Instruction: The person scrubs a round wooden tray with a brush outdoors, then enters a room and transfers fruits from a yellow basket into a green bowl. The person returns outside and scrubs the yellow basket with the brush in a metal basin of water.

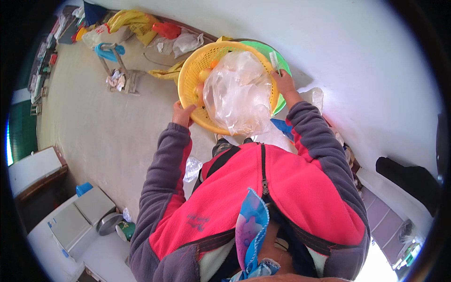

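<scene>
A yellow plastic basket (182, 83) is before me, with my left hand (183, 114) gripping its near left rim, thumb on the inside. My right hand (284, 84) grips the right rim. A white-bristled brush (273, 60) stands out above the right fingers; whether they hold it I cannot tell. Several fruits, apples (199, 90) by their look and a small orange one (214, 63), lie along the basket's left inside. A clear plastic bag (238, 90) covers much of the basket, its contents unclear. Behind and to the right, a green plastic basket (282, 60) is partly hidden.
Beyond the basket, sacks (142, 30) and plastic bags (188, 43) line the wall (317, 38). A small wooden chair (123, 79) with a blue cloth (107, 52) stands on the floor at the far left. A white chest or cabinet (72, 225) is at the lower left.
</scene>
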A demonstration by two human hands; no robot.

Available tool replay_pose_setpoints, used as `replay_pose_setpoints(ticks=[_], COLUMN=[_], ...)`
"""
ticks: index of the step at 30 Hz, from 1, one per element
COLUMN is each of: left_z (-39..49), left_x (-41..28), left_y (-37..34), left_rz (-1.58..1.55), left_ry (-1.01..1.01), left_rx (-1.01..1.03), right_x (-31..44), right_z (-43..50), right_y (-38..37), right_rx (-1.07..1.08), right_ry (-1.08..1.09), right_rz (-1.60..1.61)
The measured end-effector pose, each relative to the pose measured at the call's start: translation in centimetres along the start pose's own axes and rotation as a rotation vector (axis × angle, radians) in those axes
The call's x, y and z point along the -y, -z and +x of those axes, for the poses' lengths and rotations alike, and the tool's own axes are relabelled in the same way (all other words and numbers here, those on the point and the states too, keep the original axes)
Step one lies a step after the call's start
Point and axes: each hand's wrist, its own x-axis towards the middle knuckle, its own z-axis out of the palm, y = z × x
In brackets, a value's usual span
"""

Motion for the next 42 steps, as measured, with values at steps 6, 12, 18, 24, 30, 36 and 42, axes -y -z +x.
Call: replay_pose_setpoints(ticks=[6,12,18,24,30,36,42], left_z=[2.1,3.7,1.0,-3.2,-3.9,-3.5,-3.4], left_x=[0.3,1.0,-1.6,-3.6,-2.9,-1.4,-1.2], left_y=[1.3,1.3,0.3,0.4,1.6,2.3,2.5], left_rz=[0.112,0.001,-0.018,-0.03,-0.044,-0.079,-0.084], left_ry=[0.417,0.452,0.437,0.382,0.327,0.311,0.326], left_rx=[0.32,0.359,0.411,0.336,0.293,0.259,0.287], right_x=[-1.4,-2.8,-3.0,-4.5,-7.3,-8.3,-3.6], right_z=[0.9,0.8,0.5,1.2,1.4,1.5,-0.3], right_y=[-1.0,-1.3,0.1,-0.8,-4.1,-4.6,-1.7], right_rx=[-0.067,-0.107,0.065,0.197,0.056,0.233,0.0], right_ry=[-0.043,-0.099,-0.349,-0.312,-0.054,0.196,-0.363], right_rz=[-0.041,0.068,0.795,0.583,-0.311,-0.732,0.735])
